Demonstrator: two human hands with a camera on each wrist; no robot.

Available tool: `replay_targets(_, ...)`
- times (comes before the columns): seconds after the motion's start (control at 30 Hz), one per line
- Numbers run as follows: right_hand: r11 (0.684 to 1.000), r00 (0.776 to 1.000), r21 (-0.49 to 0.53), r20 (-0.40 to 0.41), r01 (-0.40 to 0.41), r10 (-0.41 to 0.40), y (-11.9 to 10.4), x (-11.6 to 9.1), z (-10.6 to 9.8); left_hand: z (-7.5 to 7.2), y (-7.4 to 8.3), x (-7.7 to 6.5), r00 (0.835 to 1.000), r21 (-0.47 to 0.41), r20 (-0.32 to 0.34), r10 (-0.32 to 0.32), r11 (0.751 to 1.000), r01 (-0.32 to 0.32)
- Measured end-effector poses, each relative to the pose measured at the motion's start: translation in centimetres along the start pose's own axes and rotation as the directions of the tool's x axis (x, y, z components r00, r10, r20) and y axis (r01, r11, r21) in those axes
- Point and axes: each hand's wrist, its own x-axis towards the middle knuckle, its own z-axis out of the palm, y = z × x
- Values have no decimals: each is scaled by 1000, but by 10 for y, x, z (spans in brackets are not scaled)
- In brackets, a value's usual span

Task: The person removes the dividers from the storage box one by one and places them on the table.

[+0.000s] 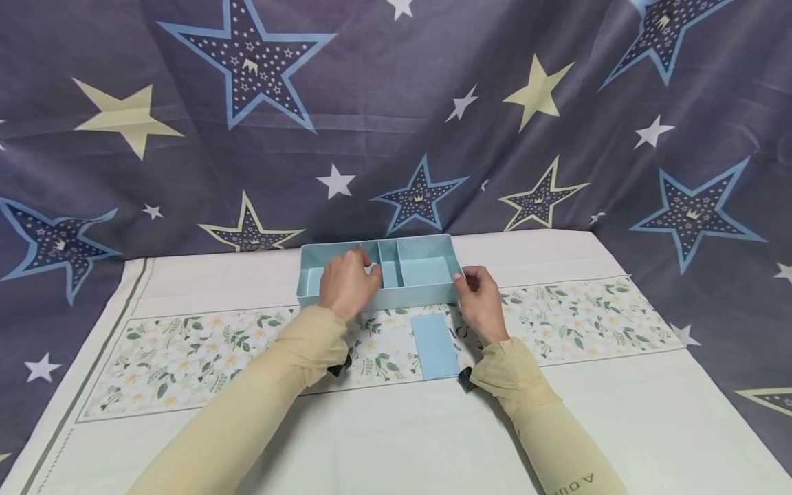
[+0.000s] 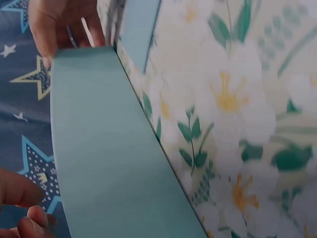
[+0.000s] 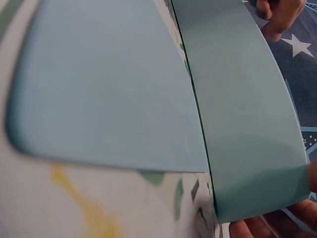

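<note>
A light blue-green divided storage box (image 1: 408, 296) lies lengthwise at the back of the table, a narrow slot between its two wider compartments. Over its left compartment is my left hand (image 1: 350, 280), fingers loosely bent with nothing visible between them. The left wrist view shows the fingers (image 2: 19, 190) apart from the box's front wall (image 2: 114, 144). My right hand (image 1: 481, 302) grips the box's right end, thumb at the front corner and fingers around the end wall. In the right wrist view, its fingers (image 3: 270, 225) show at that end.
A flat light blue rectangular piece (image 1: 435, 346) lies in front of the box, between my forearms. Beneath it runs a floral printed band (image 1: 204, 357) on the white tablecloth (image 1: 383, 440). A dark star-patterned curtain (image 1: 383, 151) hangs right behind the box.
</note>
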Motion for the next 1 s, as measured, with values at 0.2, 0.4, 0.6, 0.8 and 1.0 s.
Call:
replay_targets(0.2,1000,1000,5,4,-2,2,-2,0,0,-1,-7,6,999,13,-1,-32,999,32)
replay_targets(0.4,1000,1000,-7,8,-11,11,-3,0,0,0,-13,12,999,16,-12,-53,998,53)
replay_targets(0.6,1000,1000,-7,10,-18,18,0,0,0,5,-14,17,997,31,10,-70,997,70)
replay_targets(0.8,1000,1000,-14,4,-25,25,2,0,2,6,-14,21,994,84,25,-102,991,100)
replay_targets(1.0,1000,1000,-7,13,-12,13,1,-1,1,8,-15,25,993,118,49,-106,988,100)
